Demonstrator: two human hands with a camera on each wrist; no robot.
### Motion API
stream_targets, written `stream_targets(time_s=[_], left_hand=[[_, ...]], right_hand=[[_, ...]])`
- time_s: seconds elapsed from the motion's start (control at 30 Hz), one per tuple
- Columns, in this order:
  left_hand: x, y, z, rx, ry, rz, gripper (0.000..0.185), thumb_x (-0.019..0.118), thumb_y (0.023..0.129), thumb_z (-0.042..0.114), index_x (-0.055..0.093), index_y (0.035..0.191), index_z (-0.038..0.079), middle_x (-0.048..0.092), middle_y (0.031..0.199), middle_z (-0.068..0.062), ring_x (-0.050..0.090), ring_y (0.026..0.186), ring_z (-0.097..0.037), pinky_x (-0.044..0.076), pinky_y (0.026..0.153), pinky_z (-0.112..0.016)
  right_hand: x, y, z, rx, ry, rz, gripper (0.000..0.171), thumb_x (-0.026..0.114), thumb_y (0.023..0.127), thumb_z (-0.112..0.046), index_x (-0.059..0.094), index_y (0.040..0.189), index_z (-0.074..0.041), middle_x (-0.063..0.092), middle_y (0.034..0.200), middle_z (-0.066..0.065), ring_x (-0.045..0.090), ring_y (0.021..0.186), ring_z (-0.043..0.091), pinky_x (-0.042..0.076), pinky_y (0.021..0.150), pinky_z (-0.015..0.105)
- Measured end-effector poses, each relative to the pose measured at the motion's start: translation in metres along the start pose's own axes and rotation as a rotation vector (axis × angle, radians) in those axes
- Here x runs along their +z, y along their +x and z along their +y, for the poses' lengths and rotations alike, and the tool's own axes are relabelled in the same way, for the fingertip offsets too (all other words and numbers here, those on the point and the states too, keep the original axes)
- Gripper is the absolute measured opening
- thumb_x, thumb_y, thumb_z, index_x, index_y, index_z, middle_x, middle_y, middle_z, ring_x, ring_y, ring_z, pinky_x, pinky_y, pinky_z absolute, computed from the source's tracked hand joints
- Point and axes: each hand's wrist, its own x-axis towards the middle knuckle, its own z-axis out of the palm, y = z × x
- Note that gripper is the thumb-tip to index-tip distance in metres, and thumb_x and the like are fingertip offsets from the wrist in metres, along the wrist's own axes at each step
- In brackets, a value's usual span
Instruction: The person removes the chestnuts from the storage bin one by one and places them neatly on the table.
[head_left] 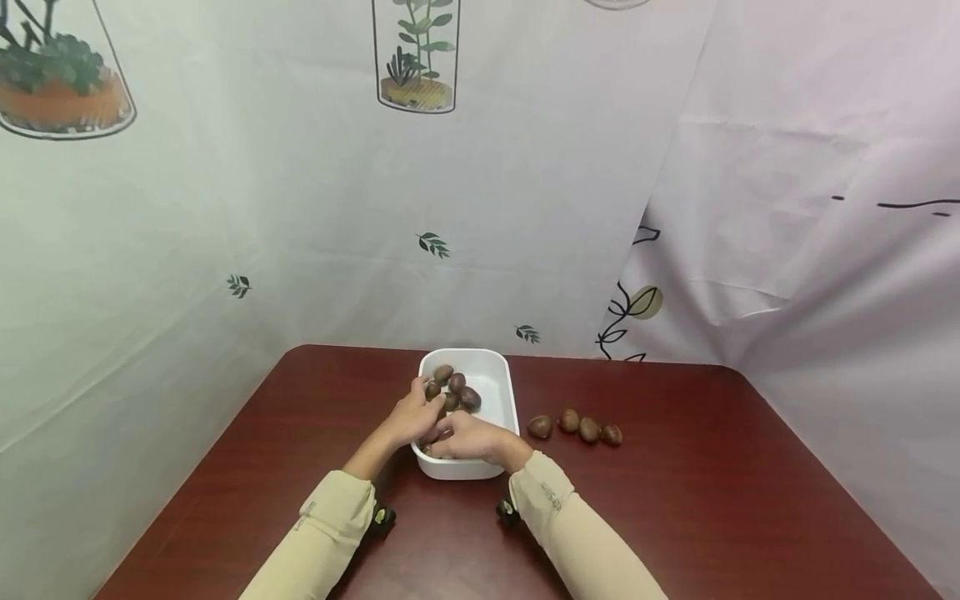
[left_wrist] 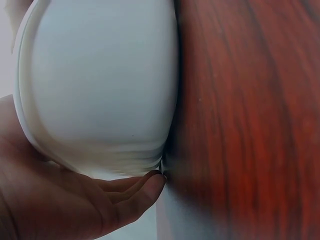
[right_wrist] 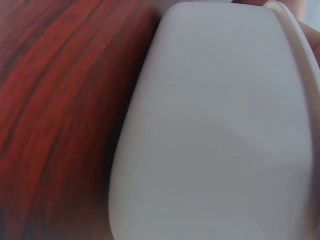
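Note:
A white rectangular container [head_left: 493,400] stands on the table with several brown chestnuts [head_left: 470,398] heaped toward its left side. My left hand [head_left: 412,414] holds the container's left wall. In the left wrist view its fingers [left_wrist: 135,200] lie along the outside of the wall, down near the tabletop. Over the near end of the container, my right hand [head_left: 468,437] reaches in at the near left corner among the chestnuts. Its fingertips are partly hidden, so whether they pinch a chestnut is unclear. The right wrist view shows mostly the container's outer wall [right_wrist: 215,125].
Several loose chestnuts [head_left: 589,430] lie in a loose row on the table to the right of the container. The dark red wooden table [head_left: 675,500] has rounded far corners. White printed cloth [head_left: 337,208] hangs behind and at both sides.

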Motion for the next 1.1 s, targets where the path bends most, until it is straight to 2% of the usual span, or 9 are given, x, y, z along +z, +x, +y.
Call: stream_targets(time_s=[0.17,0.3,0.43,0.53,0.6,0.73,0.83,0.97,1.1], left_hand=[[-0.001,-0.001,-0.001,-0.016,0.011,0.002,0.062,0.045,0.101,0.027,0.023,0.15,-0.005,0.047,0.14,-0.034,0.049,0.127,-0.043,0.039,0.103,-0.055],[-0.001,-0.002,0.0,-0.036,-0.004,0.006,0.063,0.046,0.102,0.027,0.023,0.15,-0.004,0.043,0.143,-0.035,0.046,0.13,-0.045,0.038,0.103,-0.056],[0.0,-0.001,-0.001,-0.044,-0.008,0.001,0.062,0.046,0.102,0.028,0.023,0.15,-0.005,0.043,0.143,-0.035,0.045,0.13,-0.045,0.039,0.103,-0.056],[0.0,-0.001,-0.001,-0.046,0.007,0.003,0.062,0.046,0.102,0.028,0.023,0.15,-0.005,0.043,0.143,-0.036,0.045,0.13,-0.046,0.039,0.103,-0.056],[-0.001,-0.001,0.0,-0.047,0.005,0.002,0.063,0.045,0.102,0.029,0.023,0.15,-0.004,0.045,0.141,-0.035,0.048,0.128,-0.044,0.041,0.101,-0.055],[0.0,-0.001,0.001,-0.041,-0.018,-0.003,0.062,0.046,0.101,0.029,0.024,0.151,-0.001,0.05,0.138,-0.03,0.054,0.118,-0.038,0.045,0.095,-0.05],[0.0,0.0,0.001,-0.025,-0.031,0.003,0.061,0.047,0.1,0.026,0.027,0.15,0.0,0.052,0.136,-0.027,0.056,0.112,-0.034,0.046,0.091,-0.047],[0.0,0.0,-0.001,-0.021,-0.039,0.004,0.06,0.048,0.1,0.026,0.028,0.15,0.0,0.052,0.135,-0.026,0.055,0.112,-0.034,0.046,0.092,-0.047],[0.0,0.0,-0.002,-0.022,-0.039,0.0,0.06,0.047,0.101,0.028,0.027,0.15,0.0,0.053,0.135,-0.025,0.055,0.114,-0.034,0.045,0.093,-0.047]], right_hand=[[-0.007,-0.009,-0.005,0.055,0.055,0.018,0.018,0.066,0.086,-0.005,0.071,0.101,0.004,0.064,0.078,-0.004,0.056,0.065,0.004,0.047,0.06,0.018],[-0.02,-0.02,-0.008,0.078,0.11,-0.009,0.027,0.061,0.088,-0.006,0.068,0.112,0.005,0.064,0.084,0.0,0.06,0.07,0.01,0.051,0.064,0.022],[-0.037,-0.035,-0.008,0.064,0.165,-0.005,0.035,0.054,0.091,-0.005,0.062,0.122,0.009,0.069,0.095,0.007,0.065,0.077,0.016,0.052,0.065,0.025],[-0.05,-0.047,-0.008,0.036,0.15,0.049,0.034,0.052,0.095,-0.006,0.061,0.123,0.01,0.072,0.102,0.015,0.069,0.082,0.019,0.052,0.063,0.025],[-0.058,-0.054,-0.008,0.027,0.143,0.09,0.032,0.054,0.097,-0.008,0.062,0.122,0.01,0.073,0.101,0.017,0.069,0.08,0.018,0.051,0.061,0.023],[-0.074,-0.07,-0.006,0.036,0.159,0.139,0.032,0.06,0.097,-0.01,0.062,0.123,0.008,0.071,0.095,0.013,0.067,0.075,0.015,0.047,0.057,0.022],[-0.084,-0.081,-0.004,0.036,0.175,0.177,0.033,0.063,0.096,-0.009,0.062,0.124,0.008,0.069,0.096,0.01,0.067,0.076,0.016,0.051,0.061,0.026],[-0.097,-0.097,0.0,0.035,0.175,0.234,0.035,0.064,0.095,-0.007,0.06,0.126,0.01,0.068,0.099,0.014,0.071,0.082,0.023,0.058,0.071,0.037],[-0.11,-0.113,0.007,0.052,0.148,0.287,0.038,0.065,0.095,-0.009,0.059,0.127,0.01,0.068,0.105,0.017,0.07,0.082,0.024,0.059,0.069,0.035]])
